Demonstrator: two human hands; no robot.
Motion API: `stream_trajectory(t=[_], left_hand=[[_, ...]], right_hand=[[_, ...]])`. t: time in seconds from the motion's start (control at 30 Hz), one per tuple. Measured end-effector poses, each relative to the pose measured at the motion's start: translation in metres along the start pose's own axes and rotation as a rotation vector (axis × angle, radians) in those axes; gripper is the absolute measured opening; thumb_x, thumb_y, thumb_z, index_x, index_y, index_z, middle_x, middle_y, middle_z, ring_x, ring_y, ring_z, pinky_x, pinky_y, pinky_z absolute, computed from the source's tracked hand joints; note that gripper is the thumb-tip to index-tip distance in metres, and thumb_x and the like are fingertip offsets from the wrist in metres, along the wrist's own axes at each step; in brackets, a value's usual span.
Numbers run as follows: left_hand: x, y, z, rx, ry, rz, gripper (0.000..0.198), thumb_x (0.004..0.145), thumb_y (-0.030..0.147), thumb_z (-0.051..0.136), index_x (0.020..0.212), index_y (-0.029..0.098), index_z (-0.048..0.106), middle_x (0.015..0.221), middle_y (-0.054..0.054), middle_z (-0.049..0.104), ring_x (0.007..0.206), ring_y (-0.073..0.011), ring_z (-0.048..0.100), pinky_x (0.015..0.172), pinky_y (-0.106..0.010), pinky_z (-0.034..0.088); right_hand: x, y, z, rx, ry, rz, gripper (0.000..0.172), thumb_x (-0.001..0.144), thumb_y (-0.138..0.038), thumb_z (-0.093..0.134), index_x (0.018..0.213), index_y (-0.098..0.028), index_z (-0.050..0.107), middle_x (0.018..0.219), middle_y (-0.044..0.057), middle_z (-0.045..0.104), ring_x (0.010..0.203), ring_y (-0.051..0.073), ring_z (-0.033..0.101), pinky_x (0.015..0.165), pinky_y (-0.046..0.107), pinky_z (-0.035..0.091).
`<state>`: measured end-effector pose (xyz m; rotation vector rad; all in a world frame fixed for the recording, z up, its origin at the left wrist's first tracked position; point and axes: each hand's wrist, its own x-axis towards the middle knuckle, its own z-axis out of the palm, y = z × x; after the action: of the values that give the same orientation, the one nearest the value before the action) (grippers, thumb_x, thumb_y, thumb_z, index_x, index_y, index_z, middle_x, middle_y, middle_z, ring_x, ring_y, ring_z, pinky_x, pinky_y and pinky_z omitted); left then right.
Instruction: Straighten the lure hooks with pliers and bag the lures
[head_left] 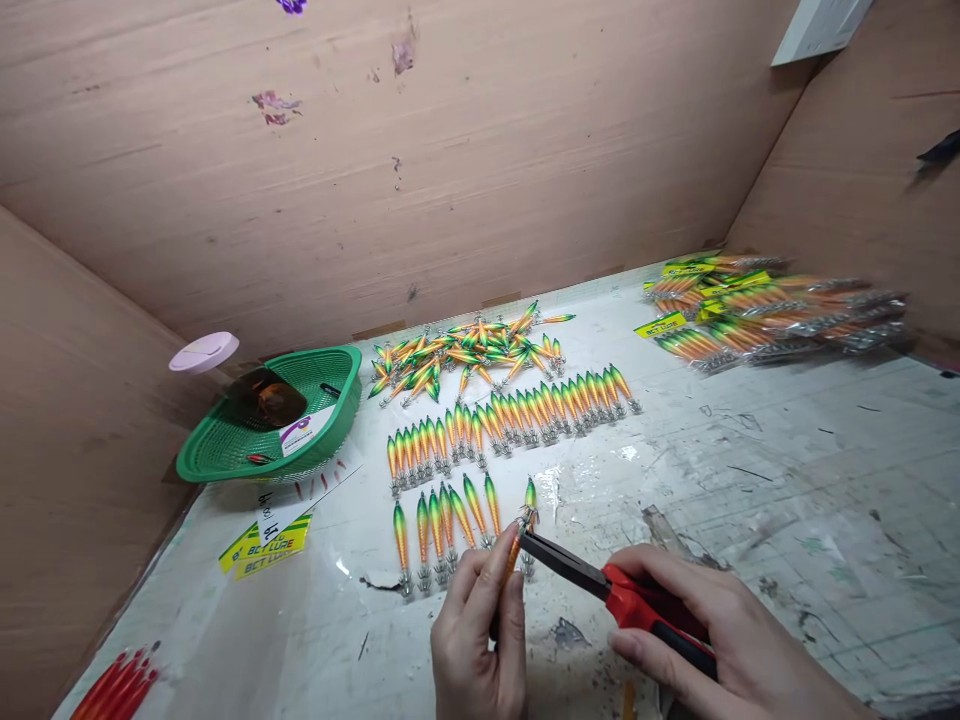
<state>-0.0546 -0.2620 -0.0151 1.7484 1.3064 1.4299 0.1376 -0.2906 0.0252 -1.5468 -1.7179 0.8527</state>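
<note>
My left hand point(480, 630) pinches a small orange and green squid lure point(514, 548) upright between thumb and fingers. My right hand point(720, 640) grips red-handled pliers point(600, 582), whose dark tip meets the lure's hooked end. Just beyond lie a short row of lures point(442, 525), a long row of lures point(510, 420) and a loose heap of lures point(465, 355), all on the stained white table point(787, 480).
A green plastic basket point(274, 420) with a dark object and a label sits at the left, a pink lid point(204, 352) behind it. Yellow labels point(266, 545) lie near it. Bagged lures point(765, 310) are stacked at the right. Cardboard walls point(450, 150) enclose the table. Red items point(116, 685) lie bottom left.
</note>
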Motion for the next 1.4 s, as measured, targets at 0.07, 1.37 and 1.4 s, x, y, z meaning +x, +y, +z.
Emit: stream_trajectory(t=[0.07, 1.37, 1.4], left_hand=[[0.0, 0.001, 0.0, -0.02, -0.002, -0.028, 0.032, 0.094, 0.022, 0.057, 0.123, 0.024, 0.069, 0.088, -0.004, 0.067, 0.076, -0.0132, 0.063, 0.071, -0.021, 0.052], [-0.006, -0.009, 0.003, 0.126, -0.04, 0.15, 0.038, 0.095, 0.008, 0.048, 0.128, 0.018, 0.065, 0.107, -0.01, 0.071, 0.094, -0.0149, 0.07, 0.08, -0.019, 0.055], [-0.007, -0.01, 0.004, 0.132, -0.035, 0.157, 0.038, 0.095, 0.008, 0.048, 0.128, 0.019, 0.065, 0.109, -0.011, 0.072, 0.097, -0.0153, 0.07, 0.082, -0.019, 0.055]], right_hand=[[0.0, 0.001, 0.0, -0.018, -0.002, -0.017, 0.017, 0.088, -0.038, 0.057, 0.088, -0.023, 0.065, 0.082, 0.002, 0.075, 0.074, 0.017, 0.071, 0.058, 0.02, 0.052], [-0.001, 0.002, -0.006, 0.042, -0.051, 0.107, 0.025, 0.084, -0.047, 0.06, 0.079, -0.023, 0.067, 0.075, -0.001, 0.074, 0.069, 0.016, 0.071, 0.057, 0.019, 0.052], [0.0, 0.003, -0.006, 0.033, -0.084, 0.097, 0.025, 0.085, -0.047, 0.059, 0.079, -0.023, 0.067, 0.076, -0.001, 0.074, 0.069, 0.017, 0.071, 0.057, 0.019, 0.052]])
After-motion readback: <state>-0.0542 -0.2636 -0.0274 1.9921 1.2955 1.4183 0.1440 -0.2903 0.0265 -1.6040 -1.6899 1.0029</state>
